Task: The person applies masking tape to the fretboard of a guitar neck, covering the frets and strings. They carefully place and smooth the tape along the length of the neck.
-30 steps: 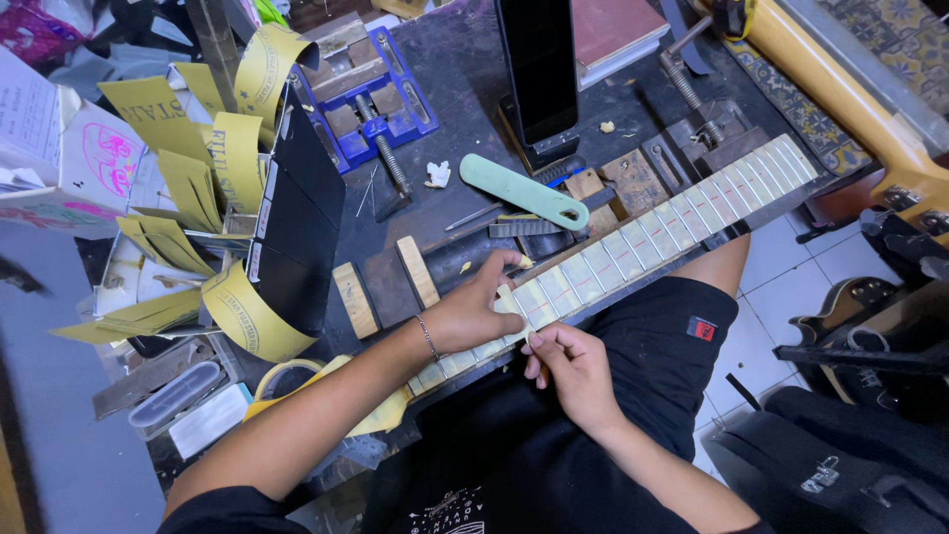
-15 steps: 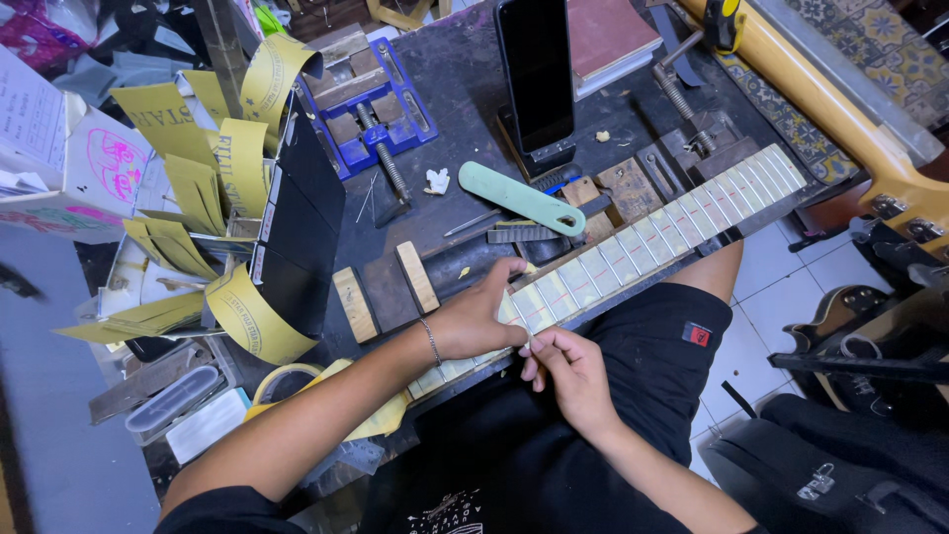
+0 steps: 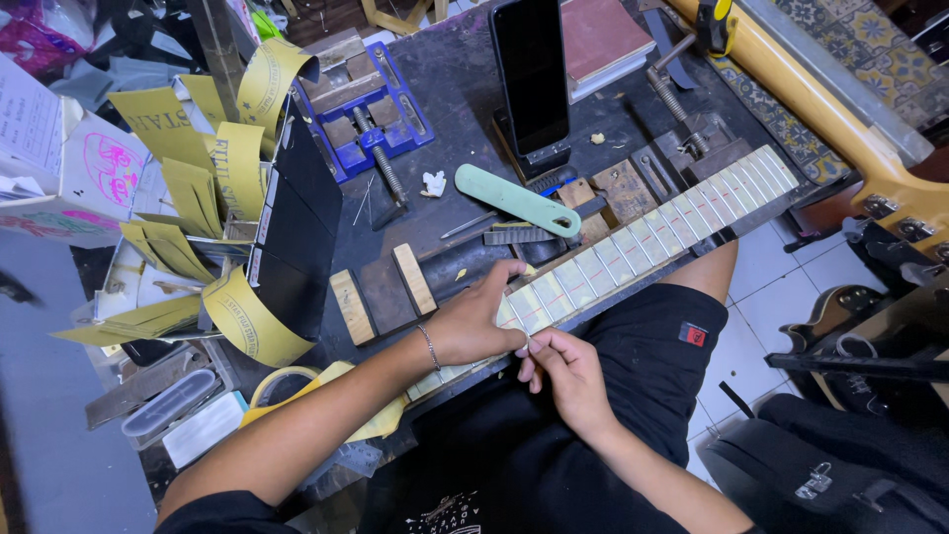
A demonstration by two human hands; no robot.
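While your left hand (image 3: 474, 331) presses flat on the taped guitar neck (image 3: 633, 247), your right hand (image 3: 563, 371) has crept closer, fingertips pinching tape at the neck's near edge. The neck stays put across the tabletop (image 3: 445, 89), so the work seems settled at this one spot.

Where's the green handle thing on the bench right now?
In the head view, the green tool lies mid-bench, just in front of the upright phone and behind the fretboard, right of the blue vise.
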